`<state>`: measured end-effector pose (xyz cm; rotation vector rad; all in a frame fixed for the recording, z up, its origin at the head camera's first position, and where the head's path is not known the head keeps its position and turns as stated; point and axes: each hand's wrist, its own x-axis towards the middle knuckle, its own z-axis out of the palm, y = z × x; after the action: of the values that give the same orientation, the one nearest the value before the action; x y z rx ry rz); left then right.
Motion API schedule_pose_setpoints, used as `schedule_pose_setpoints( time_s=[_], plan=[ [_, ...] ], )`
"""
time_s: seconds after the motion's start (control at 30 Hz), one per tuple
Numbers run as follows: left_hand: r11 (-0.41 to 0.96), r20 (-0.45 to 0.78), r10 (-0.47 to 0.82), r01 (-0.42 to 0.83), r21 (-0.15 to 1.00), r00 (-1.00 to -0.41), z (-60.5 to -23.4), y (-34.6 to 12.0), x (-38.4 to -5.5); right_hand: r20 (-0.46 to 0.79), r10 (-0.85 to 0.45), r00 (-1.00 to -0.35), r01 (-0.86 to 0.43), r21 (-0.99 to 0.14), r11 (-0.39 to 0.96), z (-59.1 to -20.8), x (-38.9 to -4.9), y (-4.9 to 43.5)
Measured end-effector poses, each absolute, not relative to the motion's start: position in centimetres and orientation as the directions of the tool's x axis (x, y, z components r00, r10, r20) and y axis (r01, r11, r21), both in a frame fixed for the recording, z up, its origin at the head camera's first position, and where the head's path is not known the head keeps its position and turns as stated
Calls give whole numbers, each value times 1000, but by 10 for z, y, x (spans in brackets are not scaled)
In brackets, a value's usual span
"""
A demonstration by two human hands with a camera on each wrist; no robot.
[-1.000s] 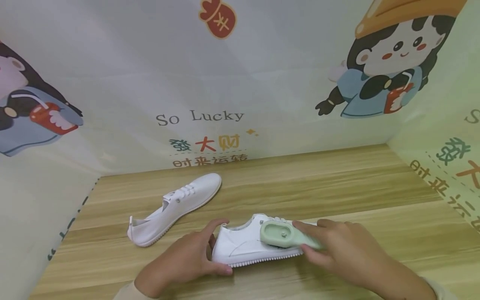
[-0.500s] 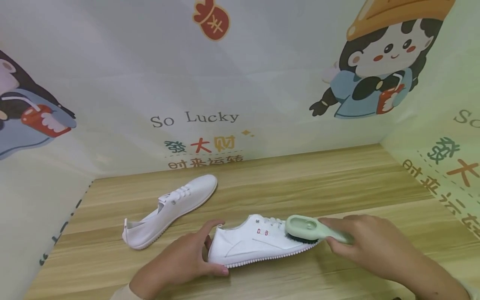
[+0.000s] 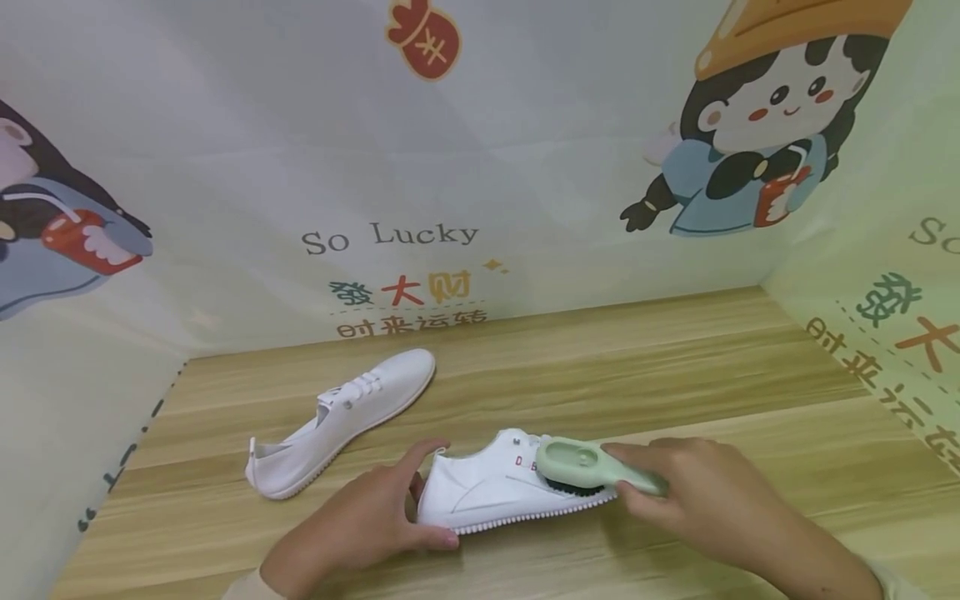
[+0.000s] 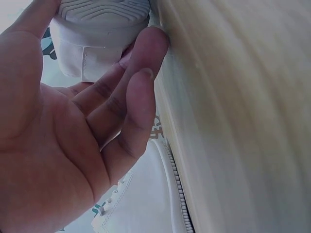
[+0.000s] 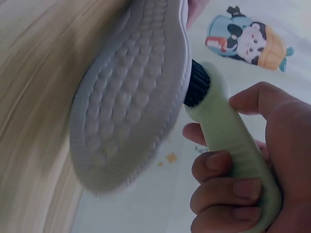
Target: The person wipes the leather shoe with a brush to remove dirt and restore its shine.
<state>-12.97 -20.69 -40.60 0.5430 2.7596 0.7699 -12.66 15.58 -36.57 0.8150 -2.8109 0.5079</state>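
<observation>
A white lace-up shoe (image 3: pixel 480 492) is tilted on its side, its toe to the right. My left hand (image 3: pixel 367 512) grips its heel, thumb at the near side and fingers behind. My right hand (image 3: pixel 697 492) holds a pale green brush (image 3: pixel 573 458) by the handle, fingers wrapped round it in the right wrist view. The brush's dark bristles (image 5: pixel 198 83) touch the shoe's upper near the toe. The studded sole (image 5: pixel 126 97) also faces the right wrist camera. In the head view the brush head hides part of the laces and toe.
A second white shoe (image 3: pixel 352 417) stands upright behind and to the left, toe pointing back right. The wood-grain table (image 3: pixel 637 367) meets a printed cloth wall (image 3: pixel 585 183) at the back, with more cloth at both sides.
The brush first slid right toward the toe, then back left along the shoe's side toward the laces. My left hand stays on the heel; the view shifted slightly.
</observation>
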Motion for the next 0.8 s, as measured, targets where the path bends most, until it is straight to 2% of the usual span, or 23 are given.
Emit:
schedule_pose_setpoints(
  time_s=[0.27,0.57,0.8],
  plan=[
    [798,-105,407,297,525,-908,-408,-208,-129,310,-536,-786,-607,-218,764,-371,-128,130],
    [786,-108,421,303,539,-901,-409,-209,-129,304,-585,-752,-653,-225,723,-376,-126,98],
    [776,-101,424,304,552,-900,-409,-210,-129,358,-604,-712,-691,-203,694,-380,-123,73]
  ],
)
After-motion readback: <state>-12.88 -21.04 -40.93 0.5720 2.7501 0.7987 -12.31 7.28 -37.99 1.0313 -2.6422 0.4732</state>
